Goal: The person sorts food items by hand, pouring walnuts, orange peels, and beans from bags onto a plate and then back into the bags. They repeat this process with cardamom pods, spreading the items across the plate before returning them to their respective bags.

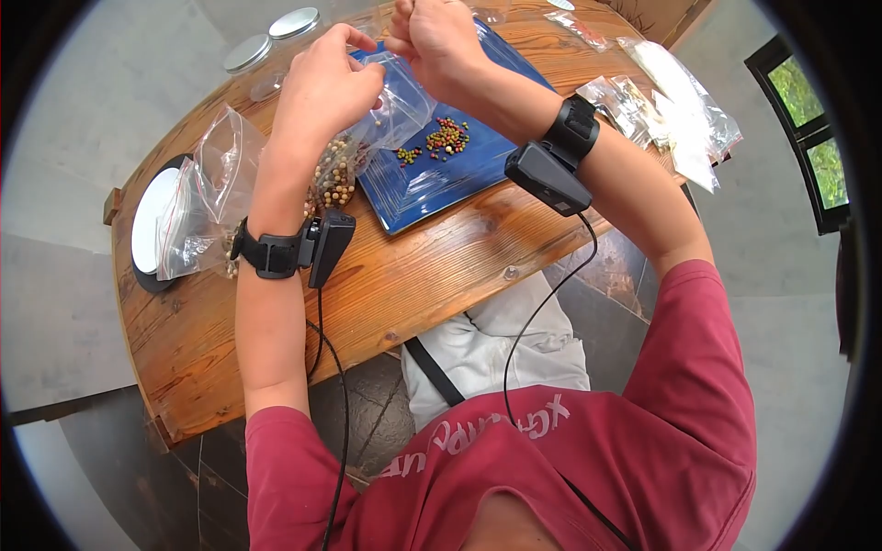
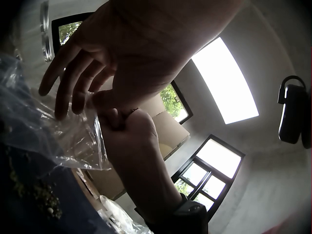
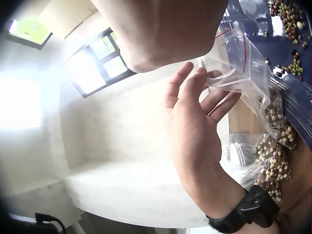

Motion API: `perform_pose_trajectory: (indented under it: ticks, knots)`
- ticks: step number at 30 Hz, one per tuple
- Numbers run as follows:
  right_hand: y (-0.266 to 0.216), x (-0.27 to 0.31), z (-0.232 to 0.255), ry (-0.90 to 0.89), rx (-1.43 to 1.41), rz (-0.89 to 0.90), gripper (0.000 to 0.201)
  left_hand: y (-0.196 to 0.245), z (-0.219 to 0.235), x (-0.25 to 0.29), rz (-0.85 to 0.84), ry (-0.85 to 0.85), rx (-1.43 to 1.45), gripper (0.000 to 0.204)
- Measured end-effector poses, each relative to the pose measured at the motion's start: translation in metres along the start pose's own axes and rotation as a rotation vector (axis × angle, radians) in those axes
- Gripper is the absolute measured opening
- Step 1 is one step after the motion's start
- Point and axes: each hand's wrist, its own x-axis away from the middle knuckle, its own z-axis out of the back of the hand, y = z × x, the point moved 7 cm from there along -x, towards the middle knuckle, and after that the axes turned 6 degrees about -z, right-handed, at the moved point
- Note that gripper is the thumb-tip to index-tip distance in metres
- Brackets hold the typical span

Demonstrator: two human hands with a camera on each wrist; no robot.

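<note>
A clear zip bag [image 1: 402, 99] with a red strip [image 3: 244, 51] hangs between both hands, over the near left part of a blue square tray [image 1: 404, 207]. The left hand [image 1: 326, 87] pinches the bag's edge between thumb and index finger, its other fingers loosely spread. Close beside it, the right hand [image 1: 443, 46] has its fingers curled at the bag's upper edge; its fingertips are partly hidden. In the left wrist view both hands nearly meet above the bag [image 2: 73, 139]. Small red, green and pale beads [image 1: 447, 136] lie in two piles on the tray.
Bags of pale and brown beads [image 1: 333, 174] lie left of the tray. Farther left are empty-looking clear bags [image 1: 225, 165] and a white round disc [image 1: 156, 220]. Silver-lidded jars [image 1: 294, 23] stand at the back left. More plastic packets [image 1: 675, 96] lie on the right.
</note>
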Motion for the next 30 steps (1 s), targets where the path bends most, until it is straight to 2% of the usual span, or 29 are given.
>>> perform_pose_trajectory:
  ticks: [2, 6, 15, 18, 21, 24, 27, 30]
  knots:
    - [0.009, 0.002, -0.003, -0.019, 0.03, -0.033, 0.047, 0.0, 0.0, -0.001, 0.003, -0.002, 0.025, 0.034]
    - [0.016, 0.001, 0.0, -0.016, 0.129, 0.034, 0.048, -0.003, 0.001, -0.001, 0.01, 0.002, 0.083, 0.034]
    - [0.022, 0.004, 0.001, -0.117, 0.153, 0.061, 0.048, -0.007, 0.003, -0.003, 0.027, -0.015, 0.13, 0.036]
    - [0.021, 0.009, 0.002, -0.087, 0.238, 0.082, 0.046, -0.008, 0.003, -0.003, 0.027, -0.014, 0.134, 0.037]
    - [0.022, 0.013, 0.0, -0.119, 0.195, 0.075, 0.046, -0.01, 0.005, -0.003, 0.033, 0.011, 0.145, 0.039]
    - [0.015, 0.016, 0.001, -0.189, 0.37, 0.155, 0.033, -0.013, 0.006, -0.004, 0.034, 0.026, 0.152, 0.04]
    - [0.01, 0.023, 0.003, -0.27, 0.391, 0.197, 0.038, -0.016, 0.008, -0.006, 0.027, 0.033, 0.141, 0.04]
    - [0.006, 0.03, 0.007, -0.253, 0.517, 0.191, 0.023, -0.006, 0.014, 0.0, 0.006, 0.032, 0.09, 0.04]
